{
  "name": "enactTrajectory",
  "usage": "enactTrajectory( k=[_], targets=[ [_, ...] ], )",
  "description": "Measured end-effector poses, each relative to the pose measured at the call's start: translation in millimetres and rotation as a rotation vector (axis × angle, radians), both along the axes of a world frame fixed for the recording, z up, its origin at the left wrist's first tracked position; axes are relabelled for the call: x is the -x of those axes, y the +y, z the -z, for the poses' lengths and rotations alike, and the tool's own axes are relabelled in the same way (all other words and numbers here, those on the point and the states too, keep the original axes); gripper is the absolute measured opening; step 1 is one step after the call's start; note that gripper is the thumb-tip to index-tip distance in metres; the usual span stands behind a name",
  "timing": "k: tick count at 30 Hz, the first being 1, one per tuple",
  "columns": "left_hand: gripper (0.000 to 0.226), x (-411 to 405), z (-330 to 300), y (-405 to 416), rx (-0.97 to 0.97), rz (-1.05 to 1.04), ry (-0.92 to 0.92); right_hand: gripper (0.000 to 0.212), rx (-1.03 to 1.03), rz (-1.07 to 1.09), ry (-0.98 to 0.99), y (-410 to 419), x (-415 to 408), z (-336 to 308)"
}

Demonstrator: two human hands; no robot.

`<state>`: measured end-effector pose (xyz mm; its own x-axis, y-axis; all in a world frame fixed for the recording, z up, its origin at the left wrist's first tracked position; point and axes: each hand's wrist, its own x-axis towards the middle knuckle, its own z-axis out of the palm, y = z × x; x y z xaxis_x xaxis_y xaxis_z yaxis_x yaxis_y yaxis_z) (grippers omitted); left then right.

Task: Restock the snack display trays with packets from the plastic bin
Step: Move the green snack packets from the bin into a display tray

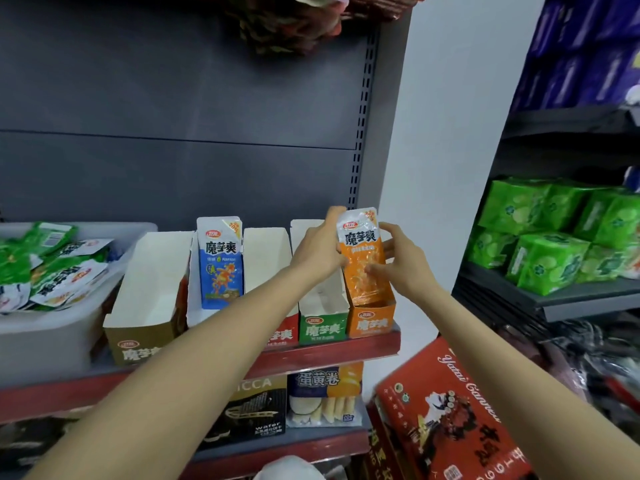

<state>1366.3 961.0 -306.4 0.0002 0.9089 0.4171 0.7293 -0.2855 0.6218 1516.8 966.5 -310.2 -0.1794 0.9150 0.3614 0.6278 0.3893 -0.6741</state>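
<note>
Both the left hand (320,247) and right hand (398,259) are gripping an upright orange foil snack packet (362,258), its base sitting inside the orange cardboard display tray (372,322).

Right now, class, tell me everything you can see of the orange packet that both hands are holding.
The glossy orange plastic snack packet has a white top band with bold dark characters and a small red logo. It stands upright, its lower end inside the orange cardboard display tray at the right end of the row. The left hand grips its left edge; the right hand holds its right side, fingers across the front.
</note>
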Motion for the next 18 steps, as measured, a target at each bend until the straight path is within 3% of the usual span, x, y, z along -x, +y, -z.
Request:
enactTrajectory(
  k=[5,11,18],
  targets=[
    [0.067,0.6,2.8,2.0,-0.028,-0.075,0.054,0.072,-0.016,0.048,-0.115,4.1,2.8,11.2],
    [0.052,3.8,0.6,3.0,0.075,-0.09,0.22,0.077,0.003,0.079,-0.165,3.1,3.6,11.0],
    [0.03,33.1,-11.7,-41.8,-0.104,-0.095,0.043,0.03,-0.181,-0.05,-0.098,-22.8,37.6,-10.4]
  ],
)
